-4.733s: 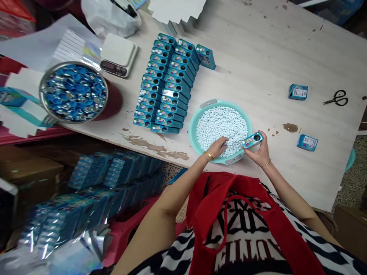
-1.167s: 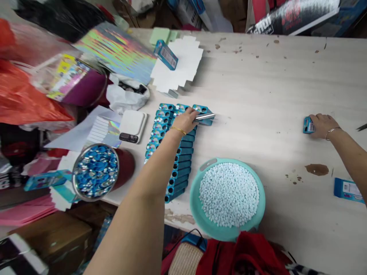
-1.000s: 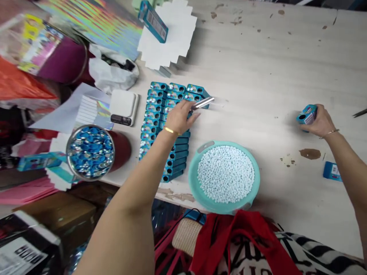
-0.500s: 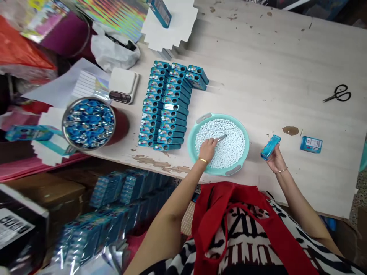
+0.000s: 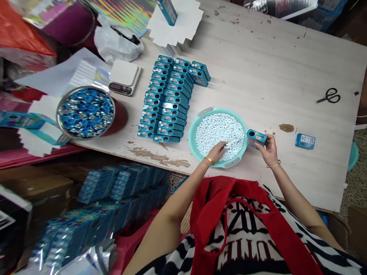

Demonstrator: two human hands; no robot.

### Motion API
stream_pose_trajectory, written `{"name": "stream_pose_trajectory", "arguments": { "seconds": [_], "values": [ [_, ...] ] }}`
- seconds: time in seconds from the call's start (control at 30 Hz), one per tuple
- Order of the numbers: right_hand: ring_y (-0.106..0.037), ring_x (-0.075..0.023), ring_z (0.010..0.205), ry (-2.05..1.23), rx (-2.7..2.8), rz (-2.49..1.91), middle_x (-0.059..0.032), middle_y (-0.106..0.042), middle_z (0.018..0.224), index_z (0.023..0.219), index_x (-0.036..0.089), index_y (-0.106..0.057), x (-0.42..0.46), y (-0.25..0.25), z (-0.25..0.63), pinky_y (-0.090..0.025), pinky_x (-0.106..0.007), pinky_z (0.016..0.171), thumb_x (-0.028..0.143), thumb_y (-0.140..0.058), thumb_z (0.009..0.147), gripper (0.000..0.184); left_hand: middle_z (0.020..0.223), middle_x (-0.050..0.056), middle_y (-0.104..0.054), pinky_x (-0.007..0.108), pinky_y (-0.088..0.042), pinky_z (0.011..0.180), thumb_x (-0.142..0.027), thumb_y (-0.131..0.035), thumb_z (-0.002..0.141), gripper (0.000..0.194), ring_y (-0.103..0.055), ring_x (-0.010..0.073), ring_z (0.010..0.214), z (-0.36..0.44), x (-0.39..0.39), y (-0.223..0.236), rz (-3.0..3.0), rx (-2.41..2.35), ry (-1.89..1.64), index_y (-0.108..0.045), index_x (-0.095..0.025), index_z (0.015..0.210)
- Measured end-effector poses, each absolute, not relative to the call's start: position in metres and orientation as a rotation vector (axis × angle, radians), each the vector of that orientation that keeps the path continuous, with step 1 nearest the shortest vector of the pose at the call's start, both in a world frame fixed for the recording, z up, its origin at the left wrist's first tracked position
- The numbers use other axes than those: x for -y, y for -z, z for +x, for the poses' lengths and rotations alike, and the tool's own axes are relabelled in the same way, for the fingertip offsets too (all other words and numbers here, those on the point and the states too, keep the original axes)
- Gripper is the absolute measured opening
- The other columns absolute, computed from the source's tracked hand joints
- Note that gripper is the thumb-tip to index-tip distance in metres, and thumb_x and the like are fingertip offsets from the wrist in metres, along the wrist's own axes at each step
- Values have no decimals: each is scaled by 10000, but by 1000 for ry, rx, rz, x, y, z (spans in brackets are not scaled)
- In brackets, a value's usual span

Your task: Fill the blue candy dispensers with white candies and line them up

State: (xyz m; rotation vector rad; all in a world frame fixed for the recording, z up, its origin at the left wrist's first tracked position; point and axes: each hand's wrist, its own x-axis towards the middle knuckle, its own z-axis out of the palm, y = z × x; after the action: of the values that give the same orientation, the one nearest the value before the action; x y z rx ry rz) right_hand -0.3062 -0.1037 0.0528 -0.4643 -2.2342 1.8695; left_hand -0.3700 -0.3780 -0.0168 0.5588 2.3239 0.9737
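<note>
My left hand [image 5: 216, 152] is closed at the near side of the mint-green basin [image 5: 193, 133], among small white pellets [image 5: 219, 128]. Its fingers grip a small metal scoop, now mostly buried in the pellets. Just off the basin's right rim, my right hand [image 5: 268, 150] holds a small blue box [image 5: 256, 138], with a dark round hole in its upturned end. Another blue box [image 5: 305, 141] lies flat farther right. Rows of upright blue boxes [image 5: 175, 95] with similar holes stand left of the basin, some with white pellets showing on top.
A steel pot [image 5: 61, 126] of blue-and-silver pieces [image 5: 88, 110] stands at the left table edge, near a white scale [image 5: 124, 76]. Black scissors [image 5: 329, 96] lie at the right. White card sheets [image 5: 174, 30] are stacked at the back. More blue boxes [image 5: 97, 183] sit below the table.
My right hand has brought its box left to the basin's rim and turned the holed end up. My left hand has moved slightly right, pushing the scoop into the pellets.
</note>
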Motion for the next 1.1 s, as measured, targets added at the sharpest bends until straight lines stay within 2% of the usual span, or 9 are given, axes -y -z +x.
{"name": "stream_pose_trajectory", "arguments": {
  "seconds": [0.13,0.27,0.37,0.5,0.63,0.77,0.9,1.0,1.1],
  "values": [
    [-620,-231,997,-1555,2498,-192,-51,-639,1090,1164,262,-547,107,-62,-309,-534,-426,915,319,-682,853,344,1154,118,-622,355,-504,941,-296,-473,947,331,-610,207,1048,-380,404,-30,621,-2287,-1143,-546,-172,1245],
    [-615,-280,1069,-1347,2618,103,-83,-648,1153,1211,271,-551,121,-65,-318,-528,-496,943,229,-596,874,343,1092,95,-626,343,-497,914,-344,-451,974,339,-603,198,995,-396,423,-95,786,-2338,-1058,-552,-182,1254],
    [-610,-300,1110,-1291,2632,224,-85,-648,1189,1260,298,-529,135,-63,-326,-528,-528,951,199,-567,879,396,1089,91,-634,352,-498,916,-327,-431,976,331,-609,211,1017,-408,426,-130,895,-2348,-897,-560,-193,1249],
    [-610,-304,1134,-1302,2582,330,-84,-645,1218,1323,321,-494,147,-60,-329,-533,-538,952,186,-548,886,461,1129,101,-642,391,-498,935,-247,-438,942,299,-612,251,1079,-418,419,-150,915,-2409,-546,-584,-197,1197],
    [-610,-305,1153,-1303,2601,400,-69,-645,1237,1359,351,-468,154,-55,-327,-527,-565,967,166,-528,884,514,1048,104,-650,390,-511,826,-163,-452,914,266,-626,273,1008,-413,396,-170,851,-2494,-187,-609,-207,1124],
    [-606,-296,1165,-1288,2550,424,-79,-639,1247,1368,343,-451,158,-48,-326,-535,-558,973,160,-520,898,509,949,130,-627,403,-489,745,-131,-370,948,280,-609,295,971,-399,375,-194,896,-2555,-56,-632,-200,1019],
    [-604,-292,1172,-1324,2528,334,-92,-626,1252,1325,312,-473,155,-43,-324,-524,-559,1003,180,-534,898,450,996,135,-609,413,-475,766,-153,-344,966,300,-582,300,993,-407,387,-172,854,-2646,-74,-622,-202,1069],
    [-612,-285,1142,-1411,2521,141,-99,-621,1231,1288,285,-487,147,-44,-321,-541,-528,978,226,-566,898,403,1099,147,-589,411,-462,827,-150,-335,966,330,-556,294,1033,-425,409,-111,628,-2765,-129,-581,-195,1181],
    [-630,-258,1045,-1472,2503,-45,-88,-624,1155,1252,270,-501,139,-48,-319,-565,-460,910,293,-613,897,372,1148,163,-576,406,-450,871,-139,-285,969,377,-537,292,1073,-435,418,-43,463,-2729,-145,-572,-182,1209]
  ]
}}
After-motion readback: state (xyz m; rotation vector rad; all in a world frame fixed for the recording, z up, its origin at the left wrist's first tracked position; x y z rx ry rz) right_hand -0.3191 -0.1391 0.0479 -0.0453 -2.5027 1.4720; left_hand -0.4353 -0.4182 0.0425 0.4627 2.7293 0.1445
